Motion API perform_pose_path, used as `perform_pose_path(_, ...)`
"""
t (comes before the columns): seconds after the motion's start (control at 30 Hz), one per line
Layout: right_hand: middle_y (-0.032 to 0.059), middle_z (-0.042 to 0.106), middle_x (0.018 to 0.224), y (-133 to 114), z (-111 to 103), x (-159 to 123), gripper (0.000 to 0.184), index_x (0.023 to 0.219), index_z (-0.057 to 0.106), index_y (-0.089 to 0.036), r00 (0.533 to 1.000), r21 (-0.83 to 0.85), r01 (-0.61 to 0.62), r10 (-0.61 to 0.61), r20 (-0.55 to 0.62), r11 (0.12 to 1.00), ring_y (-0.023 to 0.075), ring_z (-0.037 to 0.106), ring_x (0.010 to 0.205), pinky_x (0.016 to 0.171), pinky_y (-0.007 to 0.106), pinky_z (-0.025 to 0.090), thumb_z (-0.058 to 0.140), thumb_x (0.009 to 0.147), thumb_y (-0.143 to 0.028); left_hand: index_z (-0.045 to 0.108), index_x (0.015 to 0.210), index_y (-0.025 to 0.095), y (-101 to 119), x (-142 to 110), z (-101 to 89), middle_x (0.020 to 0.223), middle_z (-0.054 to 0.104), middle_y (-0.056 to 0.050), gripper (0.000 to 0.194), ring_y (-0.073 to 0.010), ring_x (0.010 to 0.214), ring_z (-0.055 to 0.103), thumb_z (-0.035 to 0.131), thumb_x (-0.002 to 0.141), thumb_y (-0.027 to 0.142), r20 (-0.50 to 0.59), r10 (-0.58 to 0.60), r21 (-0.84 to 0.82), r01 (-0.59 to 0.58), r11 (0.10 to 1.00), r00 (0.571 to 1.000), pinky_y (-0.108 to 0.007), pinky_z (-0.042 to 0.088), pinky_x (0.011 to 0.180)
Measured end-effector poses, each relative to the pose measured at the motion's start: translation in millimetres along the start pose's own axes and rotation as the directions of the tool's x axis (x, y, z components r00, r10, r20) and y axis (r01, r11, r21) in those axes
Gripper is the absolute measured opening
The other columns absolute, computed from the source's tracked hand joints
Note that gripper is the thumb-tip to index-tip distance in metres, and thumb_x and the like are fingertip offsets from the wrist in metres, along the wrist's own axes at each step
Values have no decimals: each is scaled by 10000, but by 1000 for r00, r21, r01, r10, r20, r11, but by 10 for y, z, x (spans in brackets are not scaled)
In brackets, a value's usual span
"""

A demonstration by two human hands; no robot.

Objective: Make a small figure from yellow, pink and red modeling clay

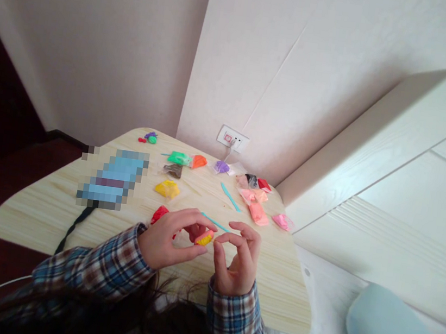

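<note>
Between the thumb and fingers of my left hand [172,237] is a small piece of modelling clay [204,237], pink-orange with a yellow ridged strip along it. Just right of that piece, my right hand [237,259] has its thumb and index finger brought together in a pinch. Whatever may be between those fingertips is too small to make out. Red clay [159,214] lies behind my left hand, partly covered by it. A thin blue tool [216,222] lies on the table beyond both hands, its near part close to my right fingers.
Bags of clay lie across the wooden table [281,284]: yellow [167,188], brown [174,170], green [179,158], purple [222,167] and pink [282,222] among them. A second blue tool [230,196] lies mid-table. A blurred-out device [115,177] with a dark strap is at left.
</note>
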State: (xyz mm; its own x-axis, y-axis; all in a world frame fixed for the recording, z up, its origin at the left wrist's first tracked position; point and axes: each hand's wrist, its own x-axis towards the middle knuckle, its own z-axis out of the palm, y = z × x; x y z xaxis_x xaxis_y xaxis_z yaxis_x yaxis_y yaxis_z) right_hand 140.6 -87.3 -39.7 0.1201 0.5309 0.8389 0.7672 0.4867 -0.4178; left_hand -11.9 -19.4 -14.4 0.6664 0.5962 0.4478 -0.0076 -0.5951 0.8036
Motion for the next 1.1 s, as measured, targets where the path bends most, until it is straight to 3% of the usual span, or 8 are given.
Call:
perform_pose_path(0.47, 45, 523, 945, -38, -22, 19, 39, 806, 571, -221, 999, -56, 0, -3, -45, 998, 210, 539, 918, 773, 417, 450, 566, 786, -189, 596, 973, 137, -57, 7, 6, 822, 571, -24, 314, -103, 692, 567, 683, 709, 280, 0, -7, -154, 7, 988, 1000, -225, 514, 657)
perform_pose_path(1.1, 40, 525, 952, -18, -40, 41, 54, 816, 587, -224, 998, -44, 44, -45, -35, 998, 208, 541, 914, 764, 415, 453, 581, 775, -189, 612, 992, 132, 0, 20, 10, 795, 577, -16, 310, -98, 700, 558, 694, 717, 252, -5, 32, -120, -33, 992, 999, -193, 503, 625)
